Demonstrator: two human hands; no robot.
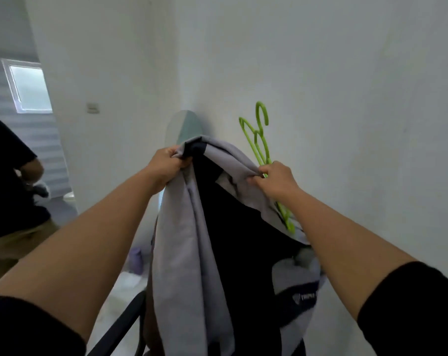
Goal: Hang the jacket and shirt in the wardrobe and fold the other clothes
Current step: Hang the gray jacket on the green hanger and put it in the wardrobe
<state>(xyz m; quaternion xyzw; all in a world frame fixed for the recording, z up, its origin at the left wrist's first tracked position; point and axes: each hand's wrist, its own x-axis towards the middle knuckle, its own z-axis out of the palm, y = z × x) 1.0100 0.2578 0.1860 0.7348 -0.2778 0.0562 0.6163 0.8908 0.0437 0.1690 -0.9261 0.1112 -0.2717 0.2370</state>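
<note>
A grey jacket (181, 242) with a dark inner lining hangs in mid-air in front of me, open at the top. My left hand (166, 164) is closed on its left collar edge. My right hand (276, 177) grips the right collar edge together with a lime green plastic hanger (260, 140), whose hook points up against the white wall. The hanger's lower end sticks out below my right wrist, next to the jacket's shoulder. A logo patch shows on the jacket's lower right.
A white wall (346, 98) stands close ahead. An oval mirror (184, 124) leans behind the jacket. At the left stands another person (4, 181) in a dark shirt, below a window (28, 87). A black chair frame (120, 327) is at the bottom.
</note>
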